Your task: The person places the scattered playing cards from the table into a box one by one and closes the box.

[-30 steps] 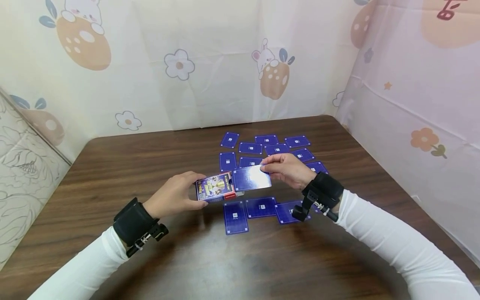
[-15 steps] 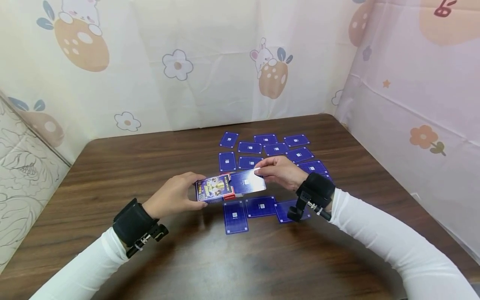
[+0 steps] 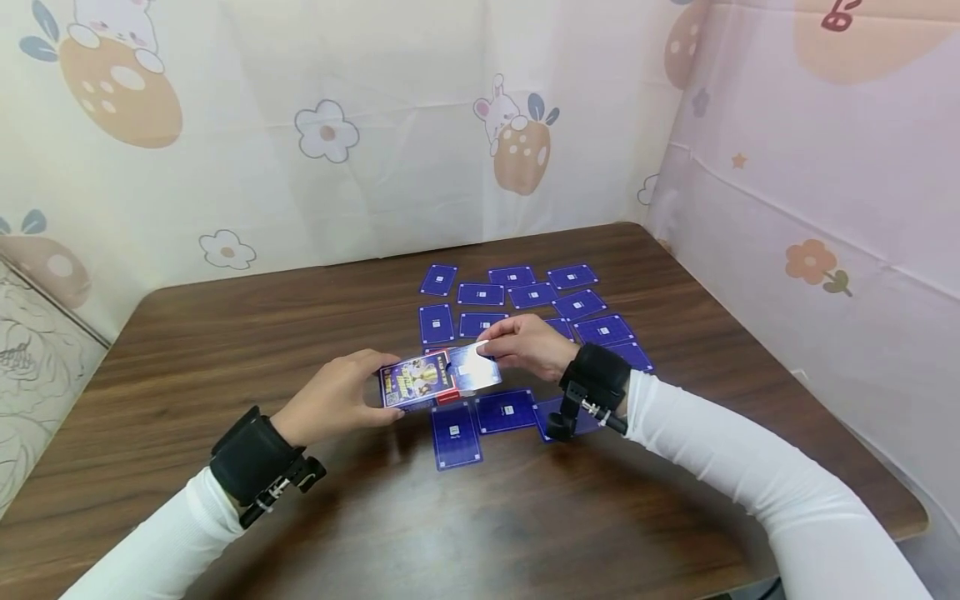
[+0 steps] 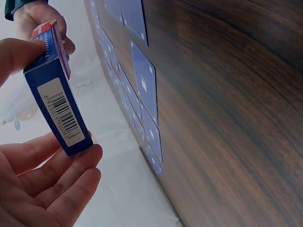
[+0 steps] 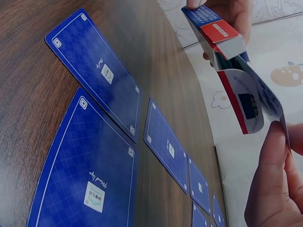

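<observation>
My left hand (image 3: 330,398) grips a small blue-and-red card box (image 3: 415,379) by its long edges, thumb on one side and fingers on the other. A barcode label (image 4: 61,113) shows on the box's end in the left wrist view. With thumb and fingers, my right hand (image 3: 531,346) pinches the outer edge of a blue playing card (image 3: 476,369). The card's other end is inside the box's mouth, and part of it still shows outside. In the right wrist view, the box's end flap (image 5: 241,97) stands folded out beside the card.
Several blue cards lie flat in loose rows on the wooden table (image 3: 300,325) behind the hands. A few more cards (image 3: 456,437) lie nearer, below the box. A patterned curtain (image 3: 412,167) hangs behind the table's far edge.
My right hand has moved left, sliding the card from the box's mouth well into the box. The left hand keeps its grip on the box. The head view has turned slightly right.
</observation>
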`<state>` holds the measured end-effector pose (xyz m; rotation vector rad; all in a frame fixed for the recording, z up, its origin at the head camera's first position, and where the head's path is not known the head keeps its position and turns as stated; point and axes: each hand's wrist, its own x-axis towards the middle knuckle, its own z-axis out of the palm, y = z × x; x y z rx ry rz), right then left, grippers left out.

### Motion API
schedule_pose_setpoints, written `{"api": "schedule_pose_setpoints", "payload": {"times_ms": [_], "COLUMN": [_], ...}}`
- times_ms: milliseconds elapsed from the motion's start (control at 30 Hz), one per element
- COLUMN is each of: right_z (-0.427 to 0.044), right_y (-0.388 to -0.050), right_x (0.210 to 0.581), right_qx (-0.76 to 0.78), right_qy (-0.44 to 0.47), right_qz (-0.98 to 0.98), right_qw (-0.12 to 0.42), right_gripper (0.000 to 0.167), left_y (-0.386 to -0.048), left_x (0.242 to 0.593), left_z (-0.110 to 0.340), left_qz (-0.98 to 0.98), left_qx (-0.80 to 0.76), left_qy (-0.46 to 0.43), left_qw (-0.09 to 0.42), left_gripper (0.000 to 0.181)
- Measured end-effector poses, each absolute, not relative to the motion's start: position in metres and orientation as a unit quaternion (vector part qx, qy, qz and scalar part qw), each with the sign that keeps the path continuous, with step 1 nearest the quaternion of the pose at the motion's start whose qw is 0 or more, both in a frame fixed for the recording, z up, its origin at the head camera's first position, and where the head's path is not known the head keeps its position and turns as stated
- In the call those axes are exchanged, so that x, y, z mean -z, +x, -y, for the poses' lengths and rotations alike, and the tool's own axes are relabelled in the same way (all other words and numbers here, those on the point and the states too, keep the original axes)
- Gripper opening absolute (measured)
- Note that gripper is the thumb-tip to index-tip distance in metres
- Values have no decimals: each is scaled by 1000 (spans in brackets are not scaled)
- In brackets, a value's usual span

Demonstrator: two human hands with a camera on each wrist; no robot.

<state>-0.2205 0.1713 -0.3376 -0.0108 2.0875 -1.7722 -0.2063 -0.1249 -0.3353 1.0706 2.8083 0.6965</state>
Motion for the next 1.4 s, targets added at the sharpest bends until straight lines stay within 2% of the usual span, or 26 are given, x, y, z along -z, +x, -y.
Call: {"api": "schedule_pose_setpoints", "payload": {"times_ms": [567,833,1033,1400], "right_z": [-174,-183,-177,-163], "right_y": [-214,-208,-208,-212], "right_x": [338,339,338,335], "right_qx": [658,654,642,631], "right_qy": [8,-18,-15,-21], "right_qz": [-721,-715,-722,-739], "right_qw": [217,244,257,236], "right_gripper": [38,26,31,32], "left_y": [-206,-207,-207,-208], "left_x": [333,335,335,335], "left_z": [125,128,128,125], "left_qz": [-910,-915,-917,-918], "left_qx": [-228,-225,-225,-216], "left_qy": [346,334,329,330], "left_qw": [22,28,32,32], "left_gripper": [67,66,67,68]}}
